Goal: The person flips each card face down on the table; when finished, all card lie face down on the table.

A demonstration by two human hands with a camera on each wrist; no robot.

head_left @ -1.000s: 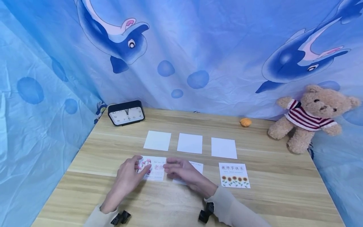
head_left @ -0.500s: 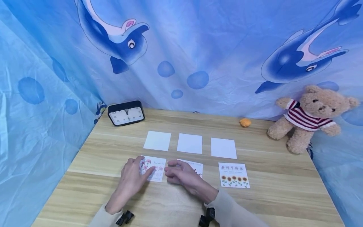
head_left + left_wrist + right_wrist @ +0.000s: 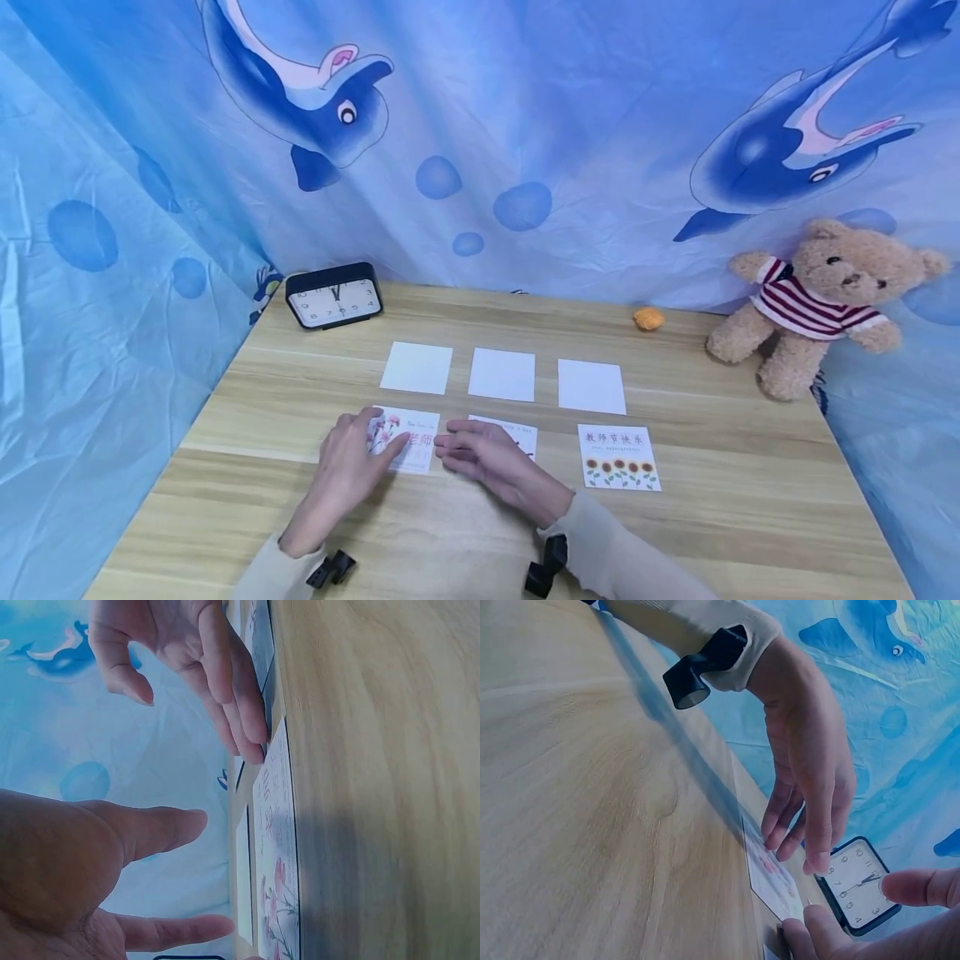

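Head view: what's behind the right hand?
A white printed card, the middle one of the near row. Its top strip and a bit of dark print at right show; the right hand covers its lower left, so anything printed there can't be seen.

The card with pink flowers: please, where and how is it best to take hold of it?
Probably grip the card by its left and right edges, coming in low from both sides. It lies flat on the table, thin, with no raised part to pinch, and the left hand and right hand are near those edges.
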